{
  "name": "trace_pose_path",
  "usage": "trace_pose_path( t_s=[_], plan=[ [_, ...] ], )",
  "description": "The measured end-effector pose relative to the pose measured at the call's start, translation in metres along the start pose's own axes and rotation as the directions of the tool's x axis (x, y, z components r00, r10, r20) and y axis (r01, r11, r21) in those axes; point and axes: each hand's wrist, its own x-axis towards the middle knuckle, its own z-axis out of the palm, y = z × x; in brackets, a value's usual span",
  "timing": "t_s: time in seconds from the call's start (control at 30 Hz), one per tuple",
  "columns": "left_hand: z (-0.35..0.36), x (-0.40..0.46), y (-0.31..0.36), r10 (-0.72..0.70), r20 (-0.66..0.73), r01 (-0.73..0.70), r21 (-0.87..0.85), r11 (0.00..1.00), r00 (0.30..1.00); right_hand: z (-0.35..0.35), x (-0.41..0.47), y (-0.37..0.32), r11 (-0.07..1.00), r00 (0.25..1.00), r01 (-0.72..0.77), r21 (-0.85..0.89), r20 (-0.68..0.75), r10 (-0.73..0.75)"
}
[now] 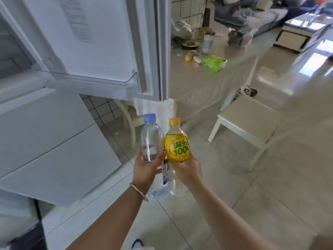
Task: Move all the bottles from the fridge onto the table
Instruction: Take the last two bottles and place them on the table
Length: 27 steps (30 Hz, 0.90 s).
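Low in the middle of the frame, the left hand (pixel 146 168) has its grip wrapped around a clear bottle (pixel 150 139) with a blue cap, fingers curled about the lower half so the neck stands free above. Just beside it, touching or nearly so, the right hand (pixel 183 170) grips a yellow bottle (pixel 177 143) with a yellow cap, taken low on the body so that the label faces up toward the camera. Both bottles are held roughly upright and close together in front of the body, which I judge to be a carrying hold: one bottle per hand, each gripped round its widest part for a sure grasp while walking. A bracelet (pixel 139 192) sits on the left wrist. The fridge (pixel 54 141) fills the left of the frame, with its door (pixel 100 42) hanging open at upper left and the visible door shelf (pixel 86 79) showing no bottles. The bench (pixel 207 73), upper right of centre, carries a green packet (pixel 215 63), a lemon (pixel 188 57), a tumbler (pixel 207 43) and other blurred clutter, with bare surface near its front edge where the bottles could stand. A stool (pixel 250 116) stands on the floor between the person and the bench, so the path likely bends around it.
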Motion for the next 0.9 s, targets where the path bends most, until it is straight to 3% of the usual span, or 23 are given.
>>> trace_pose_path(
  t_s=[0.3, 0.63, 0.9],
  plan=[
    [0.115, 0.033, -0.022, -0.105, 0.098, 0.101, 0.042, 0.994, 0.990, -0.089, 0.053, 0.042, 0.994, 0.990, -0.104, 0.022, -0.095, 0.105],
    [0.214, 0.152, 0.008, -0.116, 0.199, 0.118, 0.001, 0.993, 0.973, -0.145, 0.187, 0.008, 0.994, 0.977, -0.109, -0.009, -0.186, 0.105],
    [0.271, 0.248, 0.021, -0.116, 0.129, 0.122, -0.037, 0.992, 0.985, -0.167, 0.305, -0.010, 0.994, 0.986, -0.108, -0.009, -0.127, 0.106]
  ],
)
